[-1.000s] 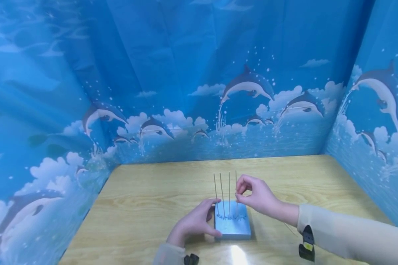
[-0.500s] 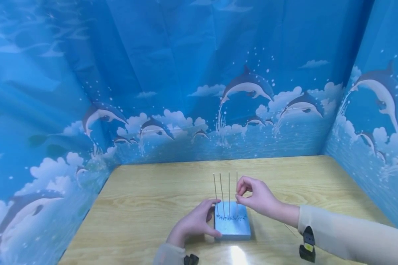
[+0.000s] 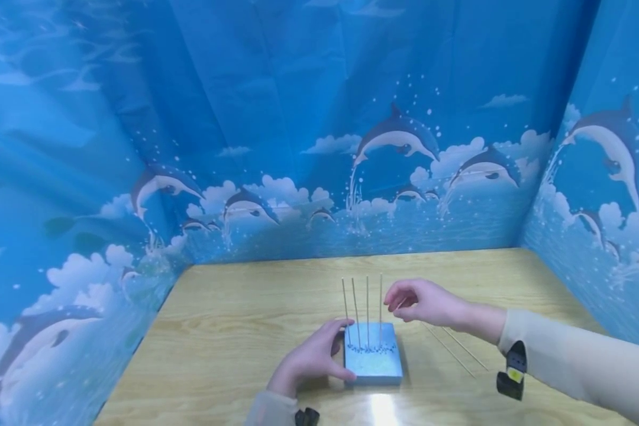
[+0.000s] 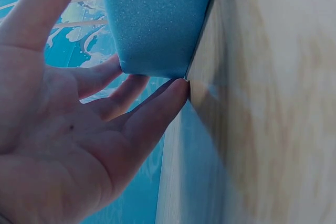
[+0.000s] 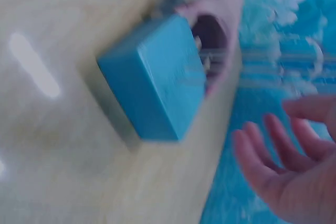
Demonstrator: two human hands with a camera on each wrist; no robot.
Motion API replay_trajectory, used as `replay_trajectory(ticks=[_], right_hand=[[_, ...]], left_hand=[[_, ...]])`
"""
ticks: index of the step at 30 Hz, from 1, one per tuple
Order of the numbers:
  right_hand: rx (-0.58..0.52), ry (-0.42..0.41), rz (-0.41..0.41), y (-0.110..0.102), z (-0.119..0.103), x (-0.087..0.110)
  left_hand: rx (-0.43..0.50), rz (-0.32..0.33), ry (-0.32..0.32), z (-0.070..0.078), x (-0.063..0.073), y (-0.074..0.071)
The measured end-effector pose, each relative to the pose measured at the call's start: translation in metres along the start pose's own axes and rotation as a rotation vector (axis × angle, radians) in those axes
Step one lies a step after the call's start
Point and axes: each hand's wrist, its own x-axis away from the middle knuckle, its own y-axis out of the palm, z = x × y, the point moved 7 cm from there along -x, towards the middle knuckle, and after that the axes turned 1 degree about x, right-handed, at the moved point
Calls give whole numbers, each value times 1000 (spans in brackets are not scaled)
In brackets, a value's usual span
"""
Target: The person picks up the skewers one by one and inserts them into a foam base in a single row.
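A blue foam block [image 3: 374, 362] lies on the wooden table [image 3: 234, 319] with several thin wooden sticks [image 3: 367, 307] standing upright in it. My left hand [image 3: 327, 354] grips the block's left side, thumb at the near corner and fingers at the far edge; the left wrist view shows the fingers [image 4: 152, 103] against the block [image 4: 157, 19]. My right hand [image 3: 402, 303] hovers just right of the sticks, fingers loose and holding nothing. In the blurred right wrist view its fingers [image 5: 294, 166] are spread beside the block [image 5: 152, 82].
Two loose sticks [image 3: 452, 349] lie on the table to the right of the block, under my right forearm. Blue dolphin-print curtains [image 3: 319, 148] close in the table at the back and both sides. A black wrist strap [image 3: 513, 370] hangs from my right sleeve.
My right hand has let go of the rightmost upright stick and moved right, opening. The stick stays standing in the block. My left hand has not moved.
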Motion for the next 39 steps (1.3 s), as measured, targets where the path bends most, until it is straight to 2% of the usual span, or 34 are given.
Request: replay_trajectory(ticks=[3, 7, 12, 17, 22, 28, 39], right_hand=[[27, 64, -59, -9, 12, 0], [34, 181, -92, -17, 33, 3], [32, 335, -93, -28, 56, 11], [45, 453, -71, -43, 78, 14], [28, 525, -64, -50, 97, 17], [17, 589, -62, -52, 115, 20], [12, 642, -46, -47, 139, 22]], left_hand=[[5, 4, -6, 0, 1, -1], [2, -1, -22, -3, 4, -1], [6, -2, -39, -5, 7, -1], [31, -3, -39, -5, 7, -1], [39, -4, -31, -5, 6, 1], [-3, -3, -9, -4, 3, 1], [-20, -12, 13, 1, 0, -1]])
